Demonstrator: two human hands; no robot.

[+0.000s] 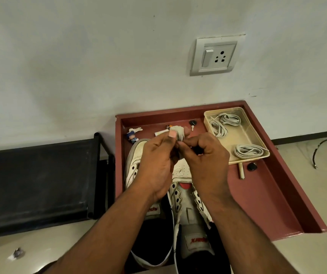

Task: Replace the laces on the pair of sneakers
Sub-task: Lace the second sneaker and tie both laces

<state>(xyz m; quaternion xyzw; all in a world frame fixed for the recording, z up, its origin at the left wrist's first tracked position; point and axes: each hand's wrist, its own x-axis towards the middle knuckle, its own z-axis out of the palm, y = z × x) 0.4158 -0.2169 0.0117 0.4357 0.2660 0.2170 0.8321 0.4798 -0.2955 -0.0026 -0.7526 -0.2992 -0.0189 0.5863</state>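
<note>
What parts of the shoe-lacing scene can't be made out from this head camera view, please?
- Bundled lace: mostly covered by the left hand and right hand; its ends are hidden.
- Left sneaker: eyelets and tongue largely behind the left hand and forearm.
- Right sneaker: toe hidden by both hands; red tongue logo too blurred to read.
- Small items by the tray's back wall: too small to identify.

Both forearms are extended forward above the sneakers [180, 196]; the left hand [156, 165] and right hand [206, 161] are held together, fingers curled around a bundled lace [178, 133]
</note>
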